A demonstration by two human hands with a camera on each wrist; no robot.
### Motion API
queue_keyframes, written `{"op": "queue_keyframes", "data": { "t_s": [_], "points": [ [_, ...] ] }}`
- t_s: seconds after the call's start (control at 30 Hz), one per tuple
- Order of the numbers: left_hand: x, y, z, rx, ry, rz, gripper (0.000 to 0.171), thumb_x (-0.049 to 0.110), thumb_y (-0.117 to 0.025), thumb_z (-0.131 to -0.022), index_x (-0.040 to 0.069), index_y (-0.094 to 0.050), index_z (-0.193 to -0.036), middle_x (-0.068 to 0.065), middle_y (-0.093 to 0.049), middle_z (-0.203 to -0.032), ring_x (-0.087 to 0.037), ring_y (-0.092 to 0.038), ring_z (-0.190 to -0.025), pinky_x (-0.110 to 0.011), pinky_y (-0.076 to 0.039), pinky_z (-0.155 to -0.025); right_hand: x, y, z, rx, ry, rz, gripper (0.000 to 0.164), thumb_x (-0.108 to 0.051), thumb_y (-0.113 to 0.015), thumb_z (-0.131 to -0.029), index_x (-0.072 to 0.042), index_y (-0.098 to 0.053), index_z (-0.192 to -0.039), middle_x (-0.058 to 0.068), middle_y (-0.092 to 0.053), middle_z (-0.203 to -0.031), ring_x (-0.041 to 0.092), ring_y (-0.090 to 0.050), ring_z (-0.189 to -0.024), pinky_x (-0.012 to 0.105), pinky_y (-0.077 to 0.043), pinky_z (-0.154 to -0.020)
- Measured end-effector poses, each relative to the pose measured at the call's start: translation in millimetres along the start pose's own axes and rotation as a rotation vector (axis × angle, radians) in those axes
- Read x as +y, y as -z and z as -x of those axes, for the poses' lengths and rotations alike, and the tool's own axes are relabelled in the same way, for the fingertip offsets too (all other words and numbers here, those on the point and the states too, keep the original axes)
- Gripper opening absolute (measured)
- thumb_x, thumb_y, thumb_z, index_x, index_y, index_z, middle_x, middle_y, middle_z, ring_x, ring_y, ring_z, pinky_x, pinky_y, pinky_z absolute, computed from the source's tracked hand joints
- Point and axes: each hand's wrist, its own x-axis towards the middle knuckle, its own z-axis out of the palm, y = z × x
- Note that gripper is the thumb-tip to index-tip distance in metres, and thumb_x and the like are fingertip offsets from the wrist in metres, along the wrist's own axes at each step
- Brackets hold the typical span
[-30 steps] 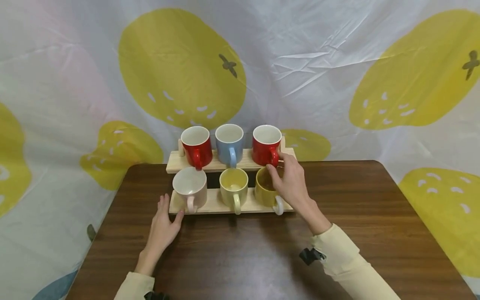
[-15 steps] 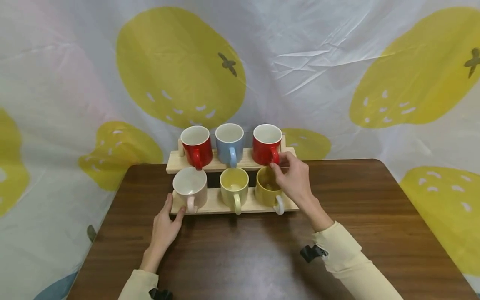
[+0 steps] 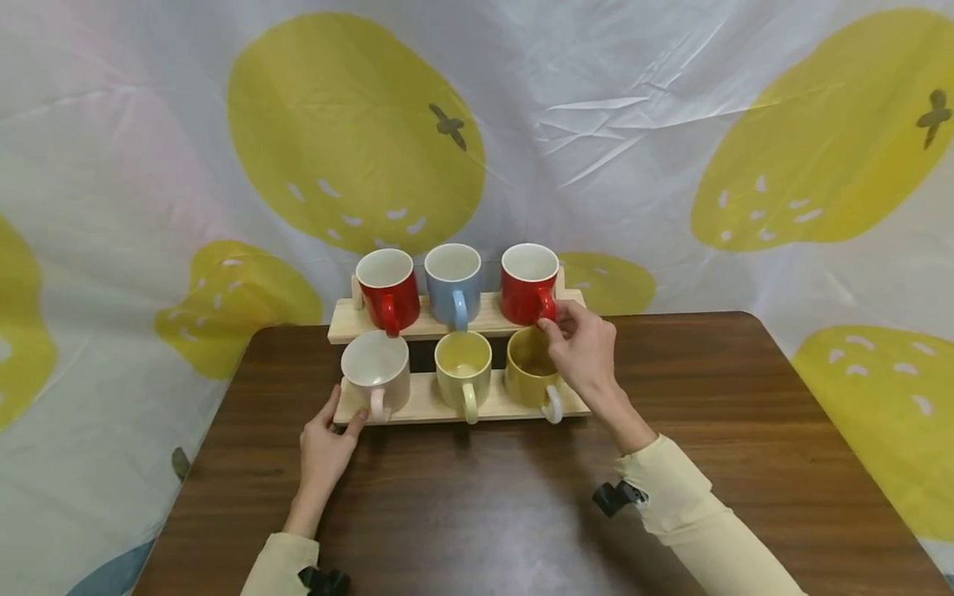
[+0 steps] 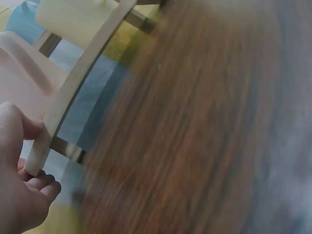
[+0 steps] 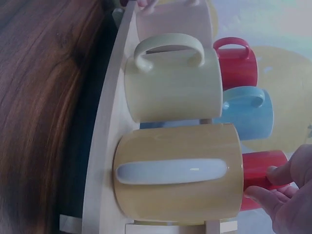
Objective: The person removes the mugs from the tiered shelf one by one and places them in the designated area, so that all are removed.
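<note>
The right hand (image 3: 586, 352) pinches the handle of the right red mug (image 3: 522, 298), with the thumb (image 5: 261, 195) on one side and the fingertips on the other. Thumb and forefinger stand slightly apart with the red handle between them; the remaining fingers bend behind, partly hidden. This mug stands upright at the right end of the upper shelf (image 3: 490, 319) of a wooden rack (image 3: 423, 404).

The left hand (image 3: 325, 451) grips the left end of the lower shelf (image 3: 425, 387). Its thumb presses on the top near the front edge, just beside the pink mug (image 3: 398, 385), while its other fingers (image 4: 41, 183) curl beneath the board.

On the upper shelf, the blue mug (image 3: 443, 290) stands in the middle and the left red mug (image 3: 402, 305) at the left. Below, the yellow mug (image 3: 450, 385) is in the middle, between the pink mug and the mustard mug (image 3: 525, 385), whose handle is white. The right hand is just above and beside the mustard mug's rim; whether it touches it, I cannot tell. All six mugs are upright with handles towards the person.

The rack stands on a brown bench (image 3: 462, 505), before a pale cloth (image 3: 566, 50) printed with yellow fruit.
</note>
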Motion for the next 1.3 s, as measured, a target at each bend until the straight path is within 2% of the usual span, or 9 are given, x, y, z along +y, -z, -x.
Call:
{"op": "queue_keyframes", "data": {
  "t_s": [0.1,0.17,0.3,0.4,0.63,0.9,1.13,1.3],
  "points": [
    [-0.9,-2.0,-0.5,0.014,0.014,0.069,0.068,0.017,-0.076,-0.092,0.003,-0.046,-0.15,-0.021,-0.051,-0.147,-0.03,-0.059,-0.123,-0.004,-0.048,-0.074,1.2,0.8,0.3,0.023,0.019,-0.025,0.014,-0.002,-0.074,-0.089,0.005,-0.075,-0.101,0.02,-0.077,-0.097,0.033,-0.077,-0.089,0.043,-0.062,-0.077],
    [-1.3,-2.9,-0.9,0.022,0.015,0.112,0.067,0.014,-0.076,-0.091,0.001,-0.046,-0.15,-0.022,-0.051,-0.147,-0.03,-0.059,-0.123,0.0,-0.045,-0.071,2.3,1.7,0.2,0.035,0.029,-0.041,0.014,-0.001,-0.073,-0.089,0.005,-0.075,-0.101,0.021,-0.077,-0.097,0.034,-0.076,-0.092,0.041,-0.061,-0.076],
    [-1.7,-4.4,-1.4,0.027,0.014,0.156,0.066,0.01,-0.076,-0.091,-0.001,-0.047,-0.149,-0.022,-0.051,-0.147,-0.03,-0.059,-0.124,-0.001,-0.047,-0.074,5.9,4.3,-0.9,0.059,0.034,-0.08,0.012,0.001,-0.072,-0.089,0.005,-0.076,-0.099,0.02,-0.077,-0.097,0.033,-0.075,-0.092,0.029,-0.059,-0.073],
    [-1.6,-4.7,-1.5,0.029,0.015,0.156,0.066,0.01,-0.076,-0.09,-0.001,-0.047,-0.149,-0.022,-0.052,-0.146,-0.03,-0.059,-0.123,-0.002,-0.047,-0.073,7.1,7.1,-2.6,0.075,0.043,-0.113,0.012,0.002,-0.072,-0.089,0.006,-0.076,-0.1,0.022,-0.077,-0.097,0.034,-0.075,-0.091,0.021,-0.056,-0.072],
    [0.9,-4.8,-0.8,0.031,0.039,0.126,0.065,0.012,-0.076,-0.091,0.003,-0.048,-0.149,-0.022,-0.053,-0.145,-0.028,-0.061,-0.119,-0.002,-0.047,-0.069,5.7,20.6,-9.4,0.119,0.09,-0.124,0.017,0.005,-0.072,-0.088,0.006,-0.076,-0.105,0.023,-0.077,-0.098,0.036,-0.075,-0.09,0.022,-0.056,-0.074],
    [1.8,-4.9,-0.8,0.022,0.045,0.146,0.065,0.012,-0.076,-0.091,0.002,-0.047,-0.149,-0.023,-0.052,-0.146,-0.03,-0.058,-0.125,0.0,-0.045,-0.072,5.8,43.2,-15.7,0.152,0.125,-0.102,0.016,0.003,-0.073,-0.088,0.006,-0.076,-0.104,0.024,-0.076,-0.098,0.035,-0.075,-0.088,0.003,-0.049,-0.068],
    [0.6,-5.5,-0.3,0.034,0.045,0.148,0.064,0.012,-0.076,-0.091,0.002,-0.049,-0.149,-0.023,-0.053,-0.144,-0.03,-0.06,-0.121,-0.002,-0.047,-0.07,7.6,57.8,-16.0,0.18,0.113,-0.096,0.018,0.003,-0.073,-0.088,0.007,-0.076,-0.105,0.024,-0.076,-0.098,0.034,-0.074,-0.089,0.003,-0.049,-0.068],
    [-0.4,-3.7,-1.0,0.018,0.063,0.131,0.066,0.014,-0.076,-0.092,0.005,-0.047,-0.15,-0.02,-0.054,-0.145,-0.017,-0.062,-0.115,-0.004,-0.049,-0.07,12.6,65.4,-16.0,0.201,0.099,-0.08,0.017,0.005,-0.072,-0.088,0.006,-0.076,-0.104,0.026,-0.076,-0.096,0.037,-0.073,-0.09,0.004,-0.049,-0.069]
  ]
}}
